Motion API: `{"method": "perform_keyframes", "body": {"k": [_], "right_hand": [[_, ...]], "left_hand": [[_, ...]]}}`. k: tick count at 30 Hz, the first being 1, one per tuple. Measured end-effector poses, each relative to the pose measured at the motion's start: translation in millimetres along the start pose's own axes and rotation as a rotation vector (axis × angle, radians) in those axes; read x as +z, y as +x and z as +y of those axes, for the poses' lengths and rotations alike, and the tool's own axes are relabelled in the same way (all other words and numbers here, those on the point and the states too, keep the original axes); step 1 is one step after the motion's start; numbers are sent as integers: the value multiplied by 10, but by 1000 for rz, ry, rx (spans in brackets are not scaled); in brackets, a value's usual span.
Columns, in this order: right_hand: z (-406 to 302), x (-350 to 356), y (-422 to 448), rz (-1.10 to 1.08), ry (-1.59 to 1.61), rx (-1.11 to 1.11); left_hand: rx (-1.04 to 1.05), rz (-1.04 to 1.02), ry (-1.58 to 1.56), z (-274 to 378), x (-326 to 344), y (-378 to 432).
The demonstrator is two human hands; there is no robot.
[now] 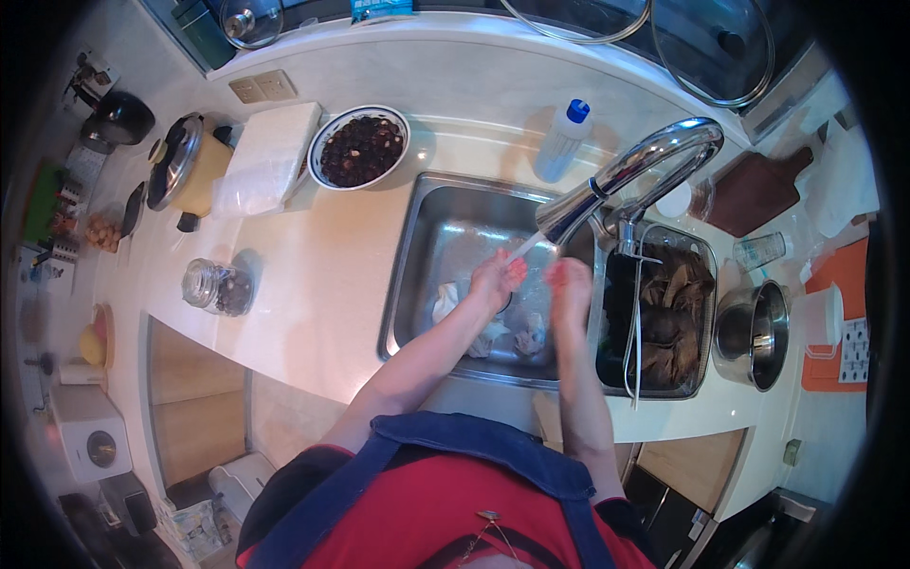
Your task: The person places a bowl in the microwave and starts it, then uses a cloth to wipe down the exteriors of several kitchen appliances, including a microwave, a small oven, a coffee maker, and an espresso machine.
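My left hand (pixel 500 279) is palm up in a thin stream of water (pixel 527 247) from the chrome pull-down faucet (pixel 572 212). Its fingers are a little curled, and I see nothing in it. Close to its right, my right hand (pixel 569 283) is blurred, so its fingers do not show clearly. Both are over the stainless steel sink (pixel 455 245). Crumpled whitish pieces, perhaps cloth or paper, lie on the sink floor: one piece (pixel 446 301) left of my left forearm, another piece (pixel 530 334) between my forearms.
Soaked-looking brown leaves (pixel 675 284) fill a mesh basket in the right basin. A steel pot (pixel 752 334) stands right of it. Behind the sink is a blue-capped bottle (pixel 563 142). Leftward are a bowl of dark fruit or beans (pixel 361 151), a glass jar (pixel 217 286) and a yellow pot (pixel 202 167).
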State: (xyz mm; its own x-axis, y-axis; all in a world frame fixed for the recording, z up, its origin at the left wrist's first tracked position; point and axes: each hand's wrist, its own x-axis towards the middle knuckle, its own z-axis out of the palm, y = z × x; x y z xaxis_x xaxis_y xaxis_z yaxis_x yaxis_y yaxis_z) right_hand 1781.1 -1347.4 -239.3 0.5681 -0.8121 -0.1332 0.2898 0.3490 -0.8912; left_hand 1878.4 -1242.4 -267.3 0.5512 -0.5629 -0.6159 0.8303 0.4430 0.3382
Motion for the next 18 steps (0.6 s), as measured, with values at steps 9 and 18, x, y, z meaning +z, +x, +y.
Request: {"method": "perform_keyframes", "body": {"k": [9,18], "right_hand": [[-4,720,-195,-95,-220,732],[479,729,188,-2,-30,494]], "left_hand": [[50,-100,326,-199,108,-655],[-20,-116,443,192,289,-592]]}}
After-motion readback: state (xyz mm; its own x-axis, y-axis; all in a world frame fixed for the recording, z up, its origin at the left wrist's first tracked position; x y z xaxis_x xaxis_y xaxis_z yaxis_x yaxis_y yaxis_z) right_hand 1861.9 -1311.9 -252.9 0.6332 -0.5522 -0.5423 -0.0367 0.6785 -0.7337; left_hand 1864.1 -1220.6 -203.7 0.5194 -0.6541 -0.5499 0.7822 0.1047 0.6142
